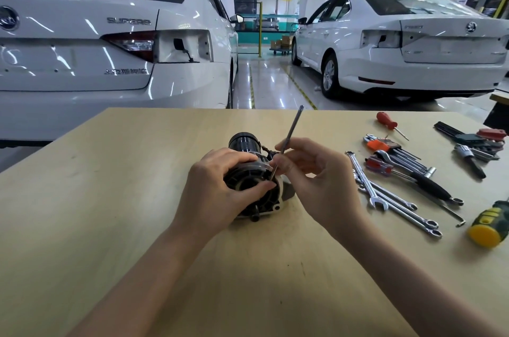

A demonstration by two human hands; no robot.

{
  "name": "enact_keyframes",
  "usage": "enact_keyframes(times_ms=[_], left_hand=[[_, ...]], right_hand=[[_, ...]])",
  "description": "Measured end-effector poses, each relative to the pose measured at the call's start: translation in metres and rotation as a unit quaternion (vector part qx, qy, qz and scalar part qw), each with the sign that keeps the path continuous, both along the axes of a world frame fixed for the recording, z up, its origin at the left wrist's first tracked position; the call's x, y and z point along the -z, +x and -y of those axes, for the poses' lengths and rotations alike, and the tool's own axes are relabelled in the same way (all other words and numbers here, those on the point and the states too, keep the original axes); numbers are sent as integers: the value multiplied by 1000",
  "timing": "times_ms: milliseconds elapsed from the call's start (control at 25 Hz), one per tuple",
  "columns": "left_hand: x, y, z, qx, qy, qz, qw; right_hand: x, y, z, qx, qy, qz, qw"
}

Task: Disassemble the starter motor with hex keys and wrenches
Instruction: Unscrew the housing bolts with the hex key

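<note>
A black starter motor [245, 143] lies on the wooden table [137, 171] with its silver end housing facing me. My left hand [217, 187] grips that near end, fingers curled over the top and thumb across the front. My right hand [314, 171] pinches a long thin metal rod [292, 127], a through bolt or hex key, between thumb and fingertips. The rod slants up and away, and its lower tip meets the housing rim beside my left fingers.
To the right lie combination wrenches [366, 179], a hex key set in an orange holder [385, 146], a red screwdriver [387, 120], a yellow-green screwdriver [490, 226] and sockets [468, 152]. Two white cars are parked beyond the table's far edge.
</note>
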State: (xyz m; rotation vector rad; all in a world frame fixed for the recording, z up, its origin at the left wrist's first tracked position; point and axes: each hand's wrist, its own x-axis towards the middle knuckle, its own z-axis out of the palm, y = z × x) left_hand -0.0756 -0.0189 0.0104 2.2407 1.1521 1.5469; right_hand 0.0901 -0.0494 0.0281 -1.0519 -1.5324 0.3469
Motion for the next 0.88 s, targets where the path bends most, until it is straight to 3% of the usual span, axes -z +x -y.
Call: enact_keyframes(times_ms=[320,400,480,560,640,720,800,880], left_hand=[[1,0,1,-9,-56,43,997],[0,-1,0,24,-110,112,987],[-1,-1,-3,84,-171,203,960],[1,-8,-10,154,-248,283,913],[1,-19,-17,238,-353,401,811],[1,-30,-26,276,-409,475,729],[4,-34,-30,278,-415,482,720],[6,-31,-29,267,-404,457,746]], right_hand=[[-4,0,-4,-43,-13,-27,999],[-7,3,-7,-45,-25,-34,998],[-9,0,-8,-44,-11,22,999],[-7,-14,-5,-48,51,190,979],[2,-36,-1,-37,109,353,928],[6,-44,1,-26,116,404,907],[6,-39,3,-18,139,409,902],[8,-29,7,-24,152,354,923]])
